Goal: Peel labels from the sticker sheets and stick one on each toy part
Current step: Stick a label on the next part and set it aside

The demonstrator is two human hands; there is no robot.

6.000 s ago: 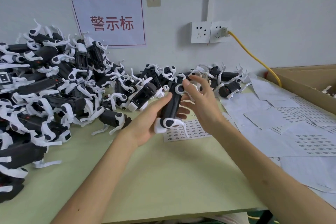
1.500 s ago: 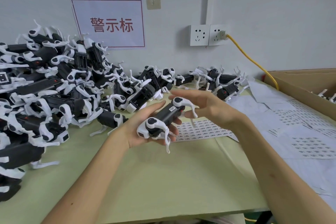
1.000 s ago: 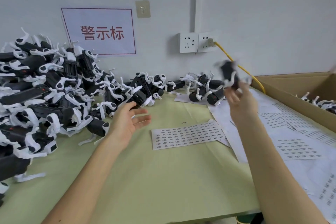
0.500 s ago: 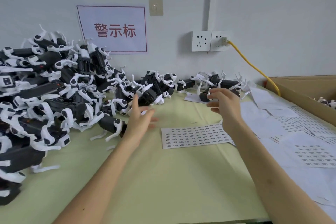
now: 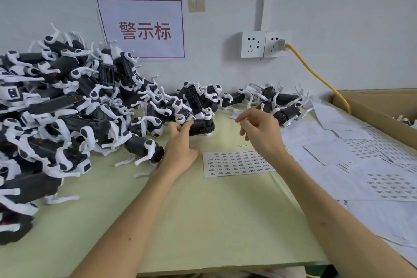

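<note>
Head view: left hand [image 5: 180, 149] now touches a fresh toy part [image 5: 202, 126].

This is a small factory labelling station, a workshop bench set against a plain white wall. Below and left of the printed wall sign [image 5: 144, 29] with red characters, a heap of identical black-and-white toy parts [image 5: 67, 108] crowds a pale green desk [image 5: 203, 221]. Below the sign to the right lies a sticker sheet [image 5: 237, 163] of tiny labels. Farther right, more label sheets [image 5: 361, 165] spread toward an open cardboard box [image 5: 372, 106]. Right of the sign, wall sockets [image 5: 262, 44] feed a yellow cable [image 5: 316, 74].
</note>
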